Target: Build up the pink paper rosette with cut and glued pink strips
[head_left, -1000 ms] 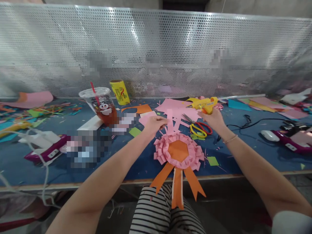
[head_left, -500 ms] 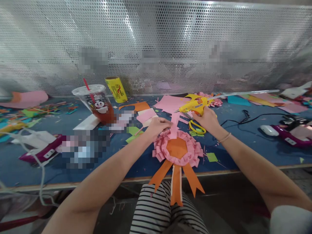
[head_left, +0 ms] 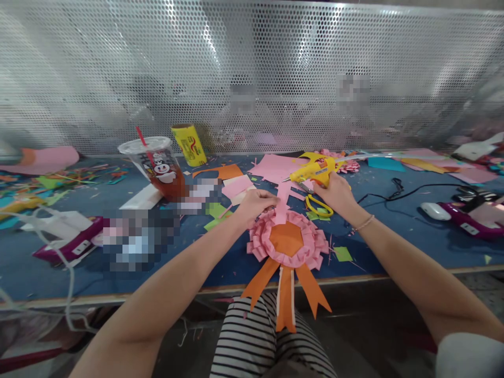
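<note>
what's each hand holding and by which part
The right hand grips a yellow glue gun by its handle; the left hand pinches a pink paper strip by its left edge.

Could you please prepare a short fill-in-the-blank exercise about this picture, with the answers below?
The right hand holds a yellow ____.
The left hand holds a strip coloured ____.
The centre of the rosette is ____.
The straw in the cup is ____.

Missing words: glue gun; pink; orange; red.
</note>
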`<state>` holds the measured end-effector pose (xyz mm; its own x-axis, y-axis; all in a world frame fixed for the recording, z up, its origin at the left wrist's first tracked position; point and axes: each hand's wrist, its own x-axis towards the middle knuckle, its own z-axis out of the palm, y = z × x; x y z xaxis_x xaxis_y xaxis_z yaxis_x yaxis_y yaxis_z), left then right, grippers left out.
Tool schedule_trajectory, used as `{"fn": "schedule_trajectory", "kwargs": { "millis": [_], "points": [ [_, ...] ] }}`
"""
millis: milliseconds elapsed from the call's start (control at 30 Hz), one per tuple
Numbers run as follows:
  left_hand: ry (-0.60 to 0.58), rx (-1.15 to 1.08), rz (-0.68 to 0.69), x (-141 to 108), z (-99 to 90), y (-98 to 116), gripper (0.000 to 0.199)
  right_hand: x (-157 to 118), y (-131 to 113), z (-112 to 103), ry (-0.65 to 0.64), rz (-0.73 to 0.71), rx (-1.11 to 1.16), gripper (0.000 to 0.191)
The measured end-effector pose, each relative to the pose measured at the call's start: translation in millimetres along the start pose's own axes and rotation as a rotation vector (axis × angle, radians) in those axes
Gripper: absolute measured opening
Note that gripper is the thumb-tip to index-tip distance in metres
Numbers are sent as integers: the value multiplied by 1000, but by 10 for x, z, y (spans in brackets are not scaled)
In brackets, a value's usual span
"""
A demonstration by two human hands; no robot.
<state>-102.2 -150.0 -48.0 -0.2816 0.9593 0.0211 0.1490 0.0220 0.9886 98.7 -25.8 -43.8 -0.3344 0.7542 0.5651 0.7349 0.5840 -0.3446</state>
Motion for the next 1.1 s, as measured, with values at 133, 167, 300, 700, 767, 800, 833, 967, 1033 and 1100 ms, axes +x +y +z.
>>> {"fn": "schedule_trajectory", "kwargs": {
  "millis": [133, 167, 300, 700, 767, 800, 833, 967, 1033, 1100],
  "points": [
    [32, 6, 10, 11, -11, -5, 20, -2, 0, -21, -17, 6, 11, 30],
    [36, 13, 14, 12, -14, -2, 20, 0, -1, -28, -20, 2, 19, 30],
    [39, 18, 25, -2, -16, 33, 20, 2, -14, -58, -22, 23, 38, 30],
    [62, -51, 89, 24, -45, 35, 24, 152, 214, 67, -190, 164, 37, 63],
    [72, -95, 88, 36, -50, 27, 24, 164, 326, 140, -263, 202, 39, 63],
    [73, -111, 89, 40, -53, 23, 24, 162, 384, 180, -292, 206, 38, 60],
    [73, -124, 88, 44, -55, 20, 24, 155, 440, 220, -304, 193, 24, 56],
    [75, -189, 71, 56, -61, 3, 17, 116, 545, 287, -229, -31, -132, 30],
    [68, -241, 65, 62, -56, -4, 15, 91, 476, 240, -148, -178, -170, 26],
    [65, -292, 59, 58, -41, -4, 16, 51, 320, 160, -52, -331, -111, 27]
  ]
}}
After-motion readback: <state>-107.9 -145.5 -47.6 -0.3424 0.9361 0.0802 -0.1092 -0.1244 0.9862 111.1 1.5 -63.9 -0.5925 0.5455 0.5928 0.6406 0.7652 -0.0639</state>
